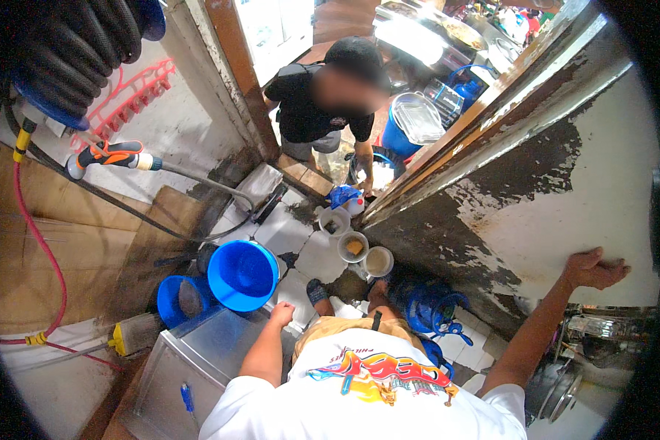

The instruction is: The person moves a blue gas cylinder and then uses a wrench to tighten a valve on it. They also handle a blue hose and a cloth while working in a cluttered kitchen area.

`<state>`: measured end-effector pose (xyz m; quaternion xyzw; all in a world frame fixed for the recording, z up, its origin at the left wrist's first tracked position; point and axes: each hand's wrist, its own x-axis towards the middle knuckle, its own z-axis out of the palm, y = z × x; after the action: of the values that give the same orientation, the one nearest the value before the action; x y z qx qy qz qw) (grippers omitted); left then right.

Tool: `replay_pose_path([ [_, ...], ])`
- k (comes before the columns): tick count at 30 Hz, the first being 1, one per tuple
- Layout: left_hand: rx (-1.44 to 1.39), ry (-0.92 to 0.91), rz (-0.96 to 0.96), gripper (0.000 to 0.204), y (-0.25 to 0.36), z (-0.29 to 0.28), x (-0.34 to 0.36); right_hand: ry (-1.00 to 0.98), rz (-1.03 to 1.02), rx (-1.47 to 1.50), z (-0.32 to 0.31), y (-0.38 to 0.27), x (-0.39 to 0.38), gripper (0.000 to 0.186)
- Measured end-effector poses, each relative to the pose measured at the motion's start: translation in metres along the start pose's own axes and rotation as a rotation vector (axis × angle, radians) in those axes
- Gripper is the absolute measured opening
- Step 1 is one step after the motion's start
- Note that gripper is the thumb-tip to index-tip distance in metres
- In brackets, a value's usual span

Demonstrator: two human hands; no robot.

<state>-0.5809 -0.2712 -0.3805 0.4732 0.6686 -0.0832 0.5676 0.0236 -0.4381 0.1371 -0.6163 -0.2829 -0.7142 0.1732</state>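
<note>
My left hand [282, 314] hangs low beside my shorts, fingers curled in and nothing showing in them. It is nearest the edge of the grey plastic drawer cabinet [220, 337] and the large blue bucket [243, 274]. Stretched far out to the right, my right hand [598, 269] holds nothing; its fingers are loosely bent and apart. It is in front of the peeling wall [550, 220], and I cannot tell whether it touches it. On the tiles ahead of my feet stand a container with a tan thing inside [353, 247] and two other pale containers.
In the doorway a person in a black shirt [301, 103] bends toward a dark bucket [389, 161]. A blue gas cylinder [427, 304] stands to my right. A hose reel [73, 59] and spray nozzle [114, 158] hang at the left. Pots [561, 389] sit at the lower right.
</note>
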Motion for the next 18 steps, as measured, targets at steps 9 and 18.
replay_pose_path([
  [9,0.028,0.028,0.063,0.031,0.013,-0.001,0.005,0.001,0.021,0.029,-0.002,-0.001,0.005,0.068],
  [18,-0.084,0.031,0.017,0.028,0.016,-0.012,-0.012,0.021,-0.050,-0.026,-0.004,0.005,0.006,0.065],
])
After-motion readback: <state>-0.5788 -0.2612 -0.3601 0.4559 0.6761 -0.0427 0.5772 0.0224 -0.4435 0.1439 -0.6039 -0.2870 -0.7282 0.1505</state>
